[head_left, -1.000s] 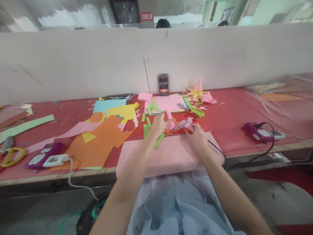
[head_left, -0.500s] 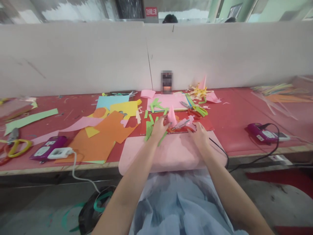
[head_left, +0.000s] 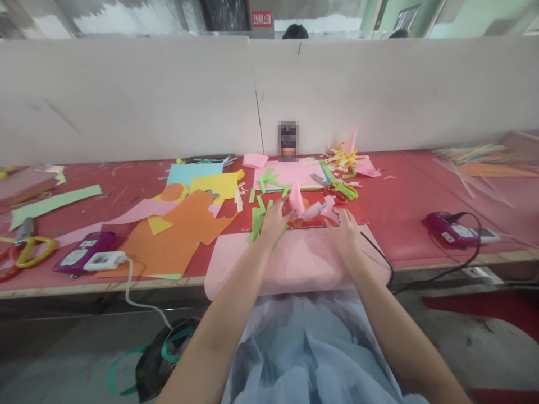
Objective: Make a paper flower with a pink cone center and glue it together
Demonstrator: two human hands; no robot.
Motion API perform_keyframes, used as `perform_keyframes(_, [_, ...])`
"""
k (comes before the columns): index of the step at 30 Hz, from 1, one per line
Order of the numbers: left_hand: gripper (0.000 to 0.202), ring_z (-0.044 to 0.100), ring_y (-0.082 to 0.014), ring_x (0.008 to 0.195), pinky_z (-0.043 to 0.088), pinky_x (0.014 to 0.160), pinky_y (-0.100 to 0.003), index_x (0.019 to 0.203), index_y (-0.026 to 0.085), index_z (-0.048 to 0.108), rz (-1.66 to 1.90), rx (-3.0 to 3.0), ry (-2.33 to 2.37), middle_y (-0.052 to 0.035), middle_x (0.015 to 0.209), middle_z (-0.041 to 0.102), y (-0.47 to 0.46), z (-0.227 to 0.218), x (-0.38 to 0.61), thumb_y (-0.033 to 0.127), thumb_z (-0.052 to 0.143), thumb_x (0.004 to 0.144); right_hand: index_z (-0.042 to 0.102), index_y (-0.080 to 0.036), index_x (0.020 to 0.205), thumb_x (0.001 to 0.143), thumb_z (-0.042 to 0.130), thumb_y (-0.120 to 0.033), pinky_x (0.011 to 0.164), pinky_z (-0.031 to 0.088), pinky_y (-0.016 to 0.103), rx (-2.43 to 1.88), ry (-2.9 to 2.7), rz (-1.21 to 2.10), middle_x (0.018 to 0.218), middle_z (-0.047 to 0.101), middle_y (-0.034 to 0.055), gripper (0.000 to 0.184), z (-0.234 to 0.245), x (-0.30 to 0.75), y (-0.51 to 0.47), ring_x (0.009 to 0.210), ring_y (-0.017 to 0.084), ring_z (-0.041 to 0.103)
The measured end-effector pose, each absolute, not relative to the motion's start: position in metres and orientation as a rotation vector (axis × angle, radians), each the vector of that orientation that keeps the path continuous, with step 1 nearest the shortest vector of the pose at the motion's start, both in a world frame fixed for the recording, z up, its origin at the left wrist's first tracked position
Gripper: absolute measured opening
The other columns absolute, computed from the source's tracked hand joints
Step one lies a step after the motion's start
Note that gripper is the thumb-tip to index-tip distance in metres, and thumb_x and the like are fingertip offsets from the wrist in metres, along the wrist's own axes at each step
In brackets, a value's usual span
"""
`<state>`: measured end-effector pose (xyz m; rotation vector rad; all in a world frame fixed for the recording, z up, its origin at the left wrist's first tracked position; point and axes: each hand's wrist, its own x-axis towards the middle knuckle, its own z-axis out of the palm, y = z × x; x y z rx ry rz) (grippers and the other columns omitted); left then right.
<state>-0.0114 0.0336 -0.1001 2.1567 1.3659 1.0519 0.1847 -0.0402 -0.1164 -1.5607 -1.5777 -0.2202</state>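
Note:
A pink paper cone [head_left: 296, 200] stands upright on a red sheet [head_left: 356, 211] in front of me. My left hand [head_left: 275, 219] has its thumb and fingers closed at the left side of the cone's base. Just right of the cone lies a slim pen-like tool [head_left: 315, 211], too small to name surely, among pink paper scraps [head_left: 330, 205]. My right hand [head_left: 346, 229] is beside these scraps, thumb and fingers apart, with nothing visible in it. Green paper strips [head_left: 256, 220] lie around my left hand.
Scissors with green handles [head_left: 345, 191] lie behind my right hand. A pink cone with yellow fringe [head_left: 348, 145] stands by the partition. Coloured sheets [head_left: 168, 247] spread leftward. Purple devices with cables [head_left: 86, 252] sit on both sides. A pink cushion [head_left: 295, 264] lies at the table edge.
My right hand has drawn slightly away from the pink scraps, its fingers parting. The pen-like tool has shifted slightly to the right. My left hand stays at the cone.

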Motion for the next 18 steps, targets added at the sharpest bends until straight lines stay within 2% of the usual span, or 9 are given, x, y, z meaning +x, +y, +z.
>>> perform_keyframes(10, [0.044, 0.053, -0.0190, 0.103, 0.041, 0.087, -0.030, 0.118, 0.018, 0.047, 1.018, 2.161, 1.390, -0.0084, 0.112, 0.057, 0.031, -0.096, -0.012, 0.031, 0.055, 0.076, 0.053, -0.018, 0.097, 0.077, 0.054, -0.028, 0.081, 0.040, 0.039, -1.594, -1.549, -0.236, 0.097, 0.059, 0.0101, 0.023, -0.108, 0.182, -0.044, 0.094, 0.024, 0.052])
perform_keyframes(18, [0.044, 0.053, -0.0181, 0.104, 0.041, 0.088, -0.031, 0.119, 0.018, 0.046, 1.045, 2.156, 1.373, -0.0088, 0.115, 0.056, 0.031, -0.098, -0.012, 0.030, 0.055, 0.077, 0.051, -0.016, 0.099, 0.071, 0.056, -0.036, 0.080, 0.040, 0.034, -1.785, -1.094, -0.099, 0.096, 0.058, 0.0097, 0.035, -0.109, 0.194, -0.039, 0.090, 0.023, 0.052])
